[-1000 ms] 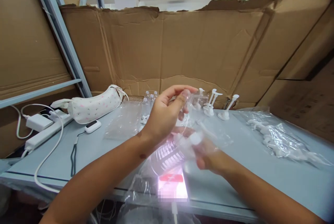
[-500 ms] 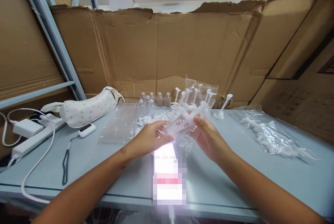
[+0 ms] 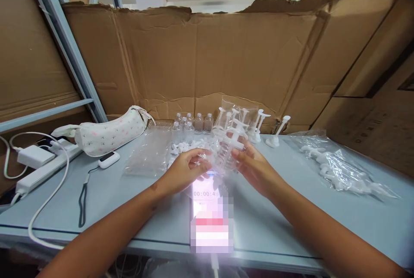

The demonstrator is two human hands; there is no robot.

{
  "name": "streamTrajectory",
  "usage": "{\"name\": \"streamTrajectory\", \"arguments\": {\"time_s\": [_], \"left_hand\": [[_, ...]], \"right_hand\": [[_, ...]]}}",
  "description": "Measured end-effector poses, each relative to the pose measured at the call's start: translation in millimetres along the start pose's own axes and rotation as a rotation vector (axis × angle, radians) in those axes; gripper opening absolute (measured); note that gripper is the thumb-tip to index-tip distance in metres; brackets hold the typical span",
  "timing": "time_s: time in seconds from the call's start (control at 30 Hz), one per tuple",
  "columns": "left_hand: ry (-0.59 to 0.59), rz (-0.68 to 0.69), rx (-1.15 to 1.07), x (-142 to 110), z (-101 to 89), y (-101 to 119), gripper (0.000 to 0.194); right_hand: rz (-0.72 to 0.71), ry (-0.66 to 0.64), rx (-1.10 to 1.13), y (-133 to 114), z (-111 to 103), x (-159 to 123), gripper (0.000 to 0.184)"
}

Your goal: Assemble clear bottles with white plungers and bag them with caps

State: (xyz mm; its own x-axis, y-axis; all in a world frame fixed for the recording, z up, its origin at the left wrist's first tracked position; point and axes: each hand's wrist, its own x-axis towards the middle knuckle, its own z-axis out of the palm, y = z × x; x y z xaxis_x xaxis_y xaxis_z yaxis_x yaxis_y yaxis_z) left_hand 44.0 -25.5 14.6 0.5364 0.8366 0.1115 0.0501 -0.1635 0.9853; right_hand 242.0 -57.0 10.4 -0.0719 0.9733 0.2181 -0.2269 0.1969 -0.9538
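Head view: clear bottle (image 3: 225, 153) in right grip (image 3: 258, 165), beside left grip (image 3: 183, 166) of unclear hold.

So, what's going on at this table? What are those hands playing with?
A person is working with both bare hands over a grey-blue table. The right hand holds a clear ribbed plastic piece with a white part on it. The left hand is right beside it, but what it grips is hard to see. Behind them stand small clear bottles and white pieces with stems. A lit phone lies in front.
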Motion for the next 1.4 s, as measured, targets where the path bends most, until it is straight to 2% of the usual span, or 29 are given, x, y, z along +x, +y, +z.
{"name": "streamTrajectory", "arguments": {"time_s": [0.1,0.33,0.53,0.7,0.93,1.03,1.17,1.3,1.4], "left_hand": [[-0.043,-0.002,0.038,-2,-1.9,2,0.048],[-0.132,-0.004,0.015,-3,-0.9,-1,0.049],[0.005,0.046,-0.210,-4,5.3,0,0.051],[0.057,0.072,-0.313,-5,6.6,-1,0.059],[0.069,0.124,-0.190,-7,6.3,6,0.055],[0.119,0.143,-0.122,-7,5.4,9,0.049],[0.131,0.161,-0.138,-9,7.1,11,0.042],[0.134,0.164,-0.126,-9,8.4,11,0.039],[0.141,0.182,-0.058,-6,4.9,9,0.027]], "right_hand": [[-0.002,0.017,-0.008,1,-2,1,0.051],[-0.022,-0.078,-0.005,2,-3,0,0.060],[0.000,-0.118,-0.031,2,-1,-2,0.072],[0.051,-0.189,-0.055,4,3,-2,0.055],[0.029,-0.151,-0.066,3,1,-4,0.044],[0.029,-0.199,-0.076,3,2,-5,0.050],[0.014,-0.215,-0.080,4,6,-6,0.058],[0.006,-0.148,-0.057,5,5,-3,0.051],[0.031,-0.065,-0.009,3,0,0,0.047]]}}
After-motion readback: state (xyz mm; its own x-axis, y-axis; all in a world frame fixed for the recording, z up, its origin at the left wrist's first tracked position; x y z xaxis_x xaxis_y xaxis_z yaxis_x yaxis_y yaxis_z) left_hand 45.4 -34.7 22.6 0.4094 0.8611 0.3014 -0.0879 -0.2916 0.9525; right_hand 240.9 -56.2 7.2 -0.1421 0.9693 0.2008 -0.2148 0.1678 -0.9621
